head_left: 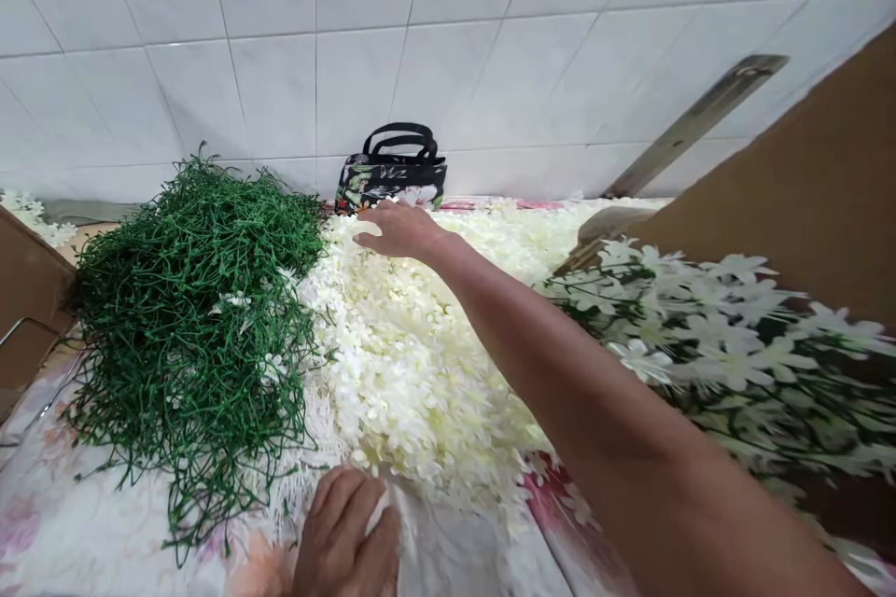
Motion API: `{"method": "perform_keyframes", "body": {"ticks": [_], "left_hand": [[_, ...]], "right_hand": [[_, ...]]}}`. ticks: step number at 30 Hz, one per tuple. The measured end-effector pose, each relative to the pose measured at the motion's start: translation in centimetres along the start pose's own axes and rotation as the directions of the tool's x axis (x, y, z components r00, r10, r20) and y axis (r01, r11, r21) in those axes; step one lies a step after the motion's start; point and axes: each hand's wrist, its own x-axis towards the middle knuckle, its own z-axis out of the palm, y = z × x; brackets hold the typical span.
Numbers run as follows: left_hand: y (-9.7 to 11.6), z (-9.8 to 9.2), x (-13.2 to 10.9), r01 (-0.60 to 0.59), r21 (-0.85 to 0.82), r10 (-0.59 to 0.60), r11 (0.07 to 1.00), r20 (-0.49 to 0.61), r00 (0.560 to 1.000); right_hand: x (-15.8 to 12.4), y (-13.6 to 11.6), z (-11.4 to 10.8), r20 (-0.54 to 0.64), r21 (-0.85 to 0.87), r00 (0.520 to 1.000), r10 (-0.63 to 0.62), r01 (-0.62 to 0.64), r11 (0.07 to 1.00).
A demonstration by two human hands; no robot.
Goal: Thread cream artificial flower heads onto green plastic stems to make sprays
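A wide heap of loose cream-white artificial flower heads [413, 364] covers the middle of a floral cloth [77, 532]. My right hand [396, 229] reaches far forward and lies palm down on the far edge of that heap, fingers together and slightly curled, just in front of a small bag. My left hand [346, 532] is at the near edge, fingers closed in a pinch on a fold of thin white material [382, 508] beside the flowers. A tangled pile of green plastic stems [192, 317] lies to the left of the flowers.
A small dark floral-print handbag [392, 173] stands against the white tiled wall. Finished sprays of white flowers on green stems [728, 345] lie at right over a brown cardboard box [819, 177]. Another cardboard edge [24, 298] is at left. A metal bar [693, 126] leans on the wall.
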Motion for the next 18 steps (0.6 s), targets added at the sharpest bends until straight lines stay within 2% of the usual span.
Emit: {"method": "perform_keyframes", "body": {"ticks": [3, 5, 8, 12, 18], "left_hand": [[-1.1, 0.5, 0.1, -0.127, 0.081, 0.136, 0.989, -0.116, 0.984], [-1.6, 0.5, 0.3, -0.152, 0.099, 0.164, 0.983, -0.133, 0.977], [-2.0, 0.3, 0.8, -0.165, 0.091, 0.175, 0.982, -0.106, 0.979], [-2.1, 0.3, 0.8, -0.184, 0.086, 0.190, 0.979, -0.071, 0.979], [-2.2, 0.9, -1.0, -0.192, 0.057, 0.193, 0.980, -0.026, 0.981]], "right_hand": [[3.2, -0.3, 1.3, 0.073, -0.008, 0.997, -0.019, 0.020, 1.000], [4.4, -0.7, 2.2, 0.141, -0.009, 0.989, -0.038, 0.039, 0.999], [4.5, -1.0, 3.0, 0.218, -0.029, 0.975, -0.047, 0.054, 0.998], [2.3, -0.9, 2.1, 0.259, -0.074, 0.964, -0.055, 0.077, 0.994], [-4.4, -2.1, -1.9, 0.272, -0.113, 0.955, -0.116, 0.152, 0.982]]}}
